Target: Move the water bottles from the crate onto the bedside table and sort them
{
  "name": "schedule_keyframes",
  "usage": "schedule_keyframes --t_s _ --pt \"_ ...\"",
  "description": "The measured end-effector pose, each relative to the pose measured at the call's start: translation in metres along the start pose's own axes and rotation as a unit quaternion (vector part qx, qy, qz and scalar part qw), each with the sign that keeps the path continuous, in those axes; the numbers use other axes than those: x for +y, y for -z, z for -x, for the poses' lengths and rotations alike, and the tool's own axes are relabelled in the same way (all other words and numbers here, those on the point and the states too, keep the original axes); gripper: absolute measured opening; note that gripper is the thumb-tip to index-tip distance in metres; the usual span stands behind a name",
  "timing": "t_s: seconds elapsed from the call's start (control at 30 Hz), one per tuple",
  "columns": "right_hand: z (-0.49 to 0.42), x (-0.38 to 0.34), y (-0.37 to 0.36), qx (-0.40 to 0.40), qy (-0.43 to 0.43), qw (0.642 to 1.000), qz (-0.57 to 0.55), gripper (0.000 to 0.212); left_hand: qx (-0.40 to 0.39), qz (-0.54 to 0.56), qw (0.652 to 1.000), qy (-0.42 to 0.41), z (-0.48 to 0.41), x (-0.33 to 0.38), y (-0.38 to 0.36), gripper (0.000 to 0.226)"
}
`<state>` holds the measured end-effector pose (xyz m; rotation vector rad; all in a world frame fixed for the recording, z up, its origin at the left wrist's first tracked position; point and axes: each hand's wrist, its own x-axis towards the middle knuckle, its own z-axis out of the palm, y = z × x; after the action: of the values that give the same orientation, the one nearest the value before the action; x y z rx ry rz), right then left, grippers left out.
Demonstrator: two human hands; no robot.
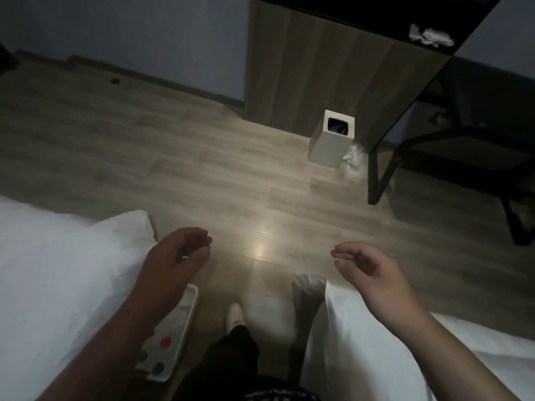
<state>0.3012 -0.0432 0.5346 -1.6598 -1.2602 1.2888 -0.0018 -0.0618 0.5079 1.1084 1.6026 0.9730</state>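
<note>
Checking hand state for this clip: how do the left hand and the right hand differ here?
The left hand is in shadow and looks darker; the right hand is lit and paler. The left forearm crosses over a white crate on the floor; the right forearm crosses white bedding. Both are empty, fingers loosely curled, hanging above the wooden floor.

Wood-grain floor (173, 157) is showing a soft sheen where light is pooling. White bedding (52, 270) is looking like matt, creased cloth. The small bin (327, 146) is appearing smooth and matt; crinkled clear plastic (307, 287) is glinting.
</note>
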Motion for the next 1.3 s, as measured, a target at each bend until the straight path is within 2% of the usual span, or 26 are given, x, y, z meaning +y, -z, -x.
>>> schedule_keyframes --t_s 0.07,0.17,0.33,0.53,0.67,0.8,0.9,1.0,1.1,1.2,1.3 --pt "-0.02 -0.011 0.002 0.009 0.008 1.0 0.007 0.019 -0.008 0.028 1.0 -0.006 -0.031 0.011 -0.001 0.024" --pt "-0.044 -0.021 -0.003 0.007 0.003 1.0 0.012 0.018 0.004 0.062 0.998 -0.018 -0.065 0.024 0.006 0.031" --pt "-0.087 -0.045 -0.021 -0.034 0.003 0.999 0.028 0.017 0.039 0.056 0.997 -0.018 -0.093 0.036 0.034 0.028" --pt "-0.159 -0.076 -0.058 -0.127 0.034 0.989 0.061 0.018 0.145 0.024 0.989 0.003 -0.103 0.04 0.065 0.028" --pt "-0.215 -0.097 -0.093 -0.219 0.057 0.968 0.11 0.021 0.24 0.039 0.969 0.037 -0.108 0.039 0.076 0.035" --pt "-0.273 -0.124 -0.125 -0.318 0.108 0.922 0.194 0.019 0.323 0.066 0.941 0.073 -0.116 0.035 0.075 0.03" --pt "-0.319 -0.146 -0.146 -0.378 0.144 0.884 0.234 0.019 0.397 0.108 0.907 0.088 -0.122 0.039 0.063 0.026" --pt "-0.355 -0.161 -0.169 -0.436 0.17 0.845 0.26 0.019 0.471 0.139 0.863 0.117 -0.118 0.043 0.046 0.021" --pt "-0.374 -0.166 -0.196 -0.504 0.206 0.784 0.298 0.019 0.539 0.157 0.813 0.153 -0.102 0.042 0.02 0.02" --pt "-0.369 -0.167 -0.226 -0.573 0.235 0.717 0.32 0.018 0.613 0.175 0.753 0.163 -0.079 0.042 -0.013 0.021" --pt "-0.345 -0.162 -0.248 -0.625 0.254 0.669 0.313 0.016 0.665 0.17 0.707 0.166 -0.046 0.046 -0.048 0.021"
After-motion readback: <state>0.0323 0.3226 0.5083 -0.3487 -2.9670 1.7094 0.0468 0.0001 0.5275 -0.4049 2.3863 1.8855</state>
